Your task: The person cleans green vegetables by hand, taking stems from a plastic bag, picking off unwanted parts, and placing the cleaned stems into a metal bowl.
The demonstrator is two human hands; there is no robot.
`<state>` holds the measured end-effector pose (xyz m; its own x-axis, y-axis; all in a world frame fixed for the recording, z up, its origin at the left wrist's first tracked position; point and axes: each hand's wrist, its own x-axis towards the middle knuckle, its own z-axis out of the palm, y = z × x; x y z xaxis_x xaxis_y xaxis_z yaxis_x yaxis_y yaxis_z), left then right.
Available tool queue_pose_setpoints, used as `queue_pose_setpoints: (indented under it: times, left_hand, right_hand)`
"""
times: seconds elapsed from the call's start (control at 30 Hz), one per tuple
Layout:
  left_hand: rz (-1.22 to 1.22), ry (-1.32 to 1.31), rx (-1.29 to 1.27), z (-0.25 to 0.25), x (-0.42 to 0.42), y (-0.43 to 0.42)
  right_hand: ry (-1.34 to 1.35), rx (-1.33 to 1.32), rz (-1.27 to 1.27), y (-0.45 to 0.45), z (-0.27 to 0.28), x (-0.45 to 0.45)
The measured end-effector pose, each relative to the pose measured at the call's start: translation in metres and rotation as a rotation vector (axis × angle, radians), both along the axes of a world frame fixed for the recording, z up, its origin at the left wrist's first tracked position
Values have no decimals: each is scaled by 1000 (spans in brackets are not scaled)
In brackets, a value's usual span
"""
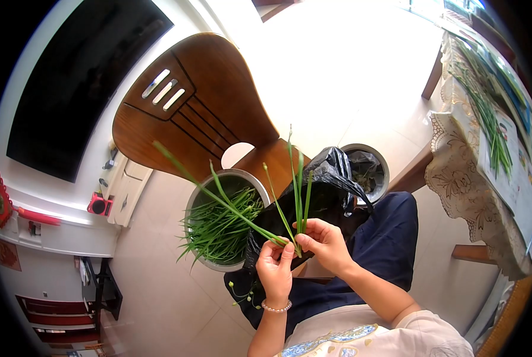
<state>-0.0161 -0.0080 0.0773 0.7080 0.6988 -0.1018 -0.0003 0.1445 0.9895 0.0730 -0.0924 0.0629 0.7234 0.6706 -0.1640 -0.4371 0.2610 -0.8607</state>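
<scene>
My left hand [274, 273], a beaded bracelet at its wrist, pinches long green chive stalks [230, 207] that slant up to the left. Close beside it, my right hand [328, 245] is closed on several chive stalks [299, 199] standing upright, some with slim buds at their tips. The fingertips of both hands nearly meet around the lower ends. Beneath them a black plastic bag [331, 205] lies open over my lap; its contents are in shadow. To the left, a metal bowl [264, 189] is heaped with cut green chives [227, 226].
A wooden chair [200, 89] stands ahead, behind the bowl. A bin [386, 169] lined with black plastic is beyond the bag. At right, a table with a lace cloth [456, 160] bears more green stalks [486, 113] on paper. A television [87, 77] hangs at left.
</scene>
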Motion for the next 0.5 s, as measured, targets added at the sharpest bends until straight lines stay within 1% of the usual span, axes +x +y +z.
queue_pose_setpoints:
  times: [0.13, 0.27, 0.33, 0.37, 0.47, 0.5]
  left_hand:
    - [91, -55, 13, 5, 3, -3]
    - [148, -66, 35, 8, 5, -5]
    - [287, -96, 107, 10, 3, 0]
    - [341, -132, 114, 12, 2, 6]
    - [223, -92, 61, 17, -3, 23]
    - [154, -79, -6, 15, -3, 25]
  right_hand:
    - [63, 60, -77, 2, -6, -1]
    - [61, 44, -150, 5, -1, -2]
    - [-7, 50, -301, 4, -6, 4]
    - [6, 71, -350, 1, -4, 10]
    - [11, 86, -262, -6, 0, 20]
    - [11, 86, -261, -6, 1, 20]
